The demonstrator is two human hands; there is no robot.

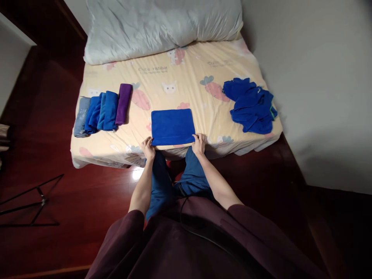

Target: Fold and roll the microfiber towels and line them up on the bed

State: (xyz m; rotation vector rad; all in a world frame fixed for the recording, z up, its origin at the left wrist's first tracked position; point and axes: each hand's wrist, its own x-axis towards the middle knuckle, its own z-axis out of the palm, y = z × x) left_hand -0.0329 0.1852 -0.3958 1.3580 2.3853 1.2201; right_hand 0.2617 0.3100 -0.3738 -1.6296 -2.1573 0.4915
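Note:
A blue towel (173, 126) lies flat as a neat rectangle near the front edge of the bed. My left hand (148, 148) pinches its near left corner. At the near right corner, the fingers of my right hand (199, 143) are closed on the cloth. To the left stands a row of rolled towels: a grey one (82, 117), several blue ones (110, 111) and a purple one (124, 104). A loose heap of crumpled blue towels (252, 106) rests toward the right side of the bed.
The bed (168, 85) has a yellow sheet printed with rabbits and carrots. Across its far end lies a pale, puffy bundle of bedding (162, 29). A white wall (319, 93) borders the right. Black tripod legs (37, 203) stand on the dark red floor (95, 232) at left.

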